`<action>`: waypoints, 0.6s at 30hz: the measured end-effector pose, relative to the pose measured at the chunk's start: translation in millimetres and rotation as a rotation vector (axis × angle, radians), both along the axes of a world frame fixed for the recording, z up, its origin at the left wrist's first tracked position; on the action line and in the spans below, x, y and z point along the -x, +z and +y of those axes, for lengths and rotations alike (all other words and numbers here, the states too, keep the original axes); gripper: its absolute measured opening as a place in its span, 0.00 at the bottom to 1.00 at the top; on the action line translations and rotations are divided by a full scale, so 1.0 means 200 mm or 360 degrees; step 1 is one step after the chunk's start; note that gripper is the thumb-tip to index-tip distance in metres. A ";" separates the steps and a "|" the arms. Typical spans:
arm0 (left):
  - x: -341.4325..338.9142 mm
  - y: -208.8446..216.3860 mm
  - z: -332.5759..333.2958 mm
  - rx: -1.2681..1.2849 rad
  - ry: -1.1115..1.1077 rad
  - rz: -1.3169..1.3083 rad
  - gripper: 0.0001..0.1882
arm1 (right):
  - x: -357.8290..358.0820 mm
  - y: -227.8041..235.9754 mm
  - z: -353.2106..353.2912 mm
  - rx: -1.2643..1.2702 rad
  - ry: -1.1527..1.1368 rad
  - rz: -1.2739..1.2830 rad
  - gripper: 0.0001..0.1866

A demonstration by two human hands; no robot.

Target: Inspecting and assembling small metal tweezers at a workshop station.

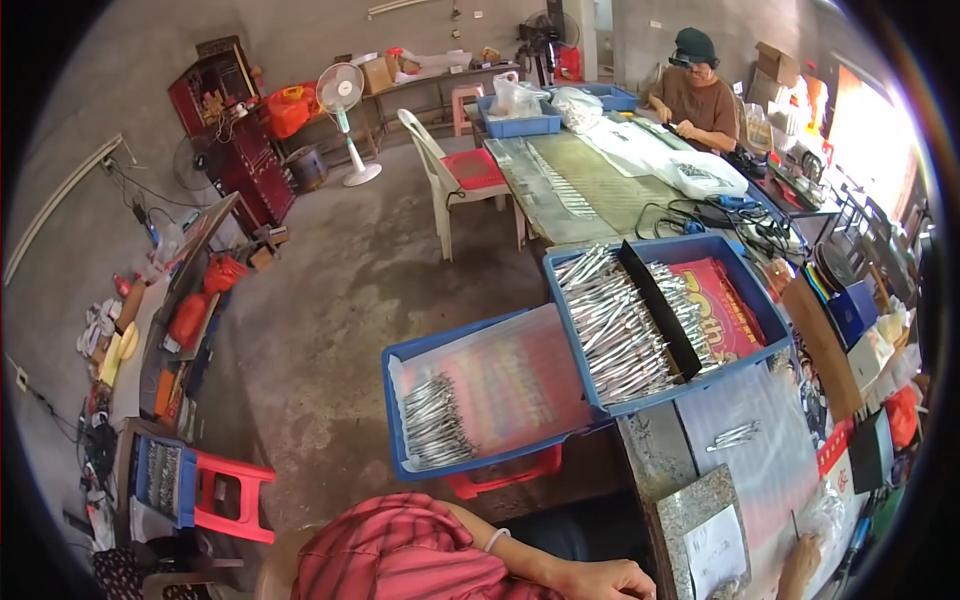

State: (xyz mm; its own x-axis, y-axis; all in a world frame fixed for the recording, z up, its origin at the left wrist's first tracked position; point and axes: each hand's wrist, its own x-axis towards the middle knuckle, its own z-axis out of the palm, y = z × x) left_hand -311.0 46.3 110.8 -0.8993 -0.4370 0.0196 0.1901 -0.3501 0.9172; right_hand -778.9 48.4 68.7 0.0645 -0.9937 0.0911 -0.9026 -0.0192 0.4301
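My left hand [608, 578] is low in the picture beside the stone slab's edge. Its fingers are curled, and whatever they hold is hidden or cut off by the lower border. At the lower right, my right hand [800, 566] is closed around a thin dark rod [796, 522], next to a clear plastic bag [824, 515]. Between the hands, a sheet of white paper [715, 555] lies on the speckled stone slab [685, 497]. Several slender silver metal pieces [735, 436] rest on the plastic-covered bench just beyond.
A blue crate [655, 402] holds many silver pieces, a black divider and a red package. Left of it, another blue crate [395, 420] sits on a red stool [510, 478]. Across the long table [630, 195], a person [705, 100] in a dark cap works. Cables [690, 215] lie between.
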 end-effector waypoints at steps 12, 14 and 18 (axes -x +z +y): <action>0.07 -0.04 0.02 -0.0008 -0.0023 -0.0009 0.10 | -0.11 0.12 0.02 -0.0177 -0.0530 -0.0012 0.19; 0.08 -0.03 0.01 -0.0022 -0.0094 -0.0007 0.09 | -0.06 0.09 0.04 -0.0044 -0.0375 0.0041 0.16; 0.07 -0.08 -0.03 0.0018 -0.0152 -0.0020 0.11 | 0.16 -0.10 0.06 0.0307 -0.0320 -0.0685 0.14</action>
State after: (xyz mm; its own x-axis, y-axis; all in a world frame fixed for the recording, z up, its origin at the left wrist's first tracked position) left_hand -325.1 39.7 94.4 -0.9370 -0.3491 0.0123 0.1446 -0.3556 0.9234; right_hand -810.1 60.1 49.3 -0.2097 -0.9451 0.2507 -0.9764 0.2160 -0.0025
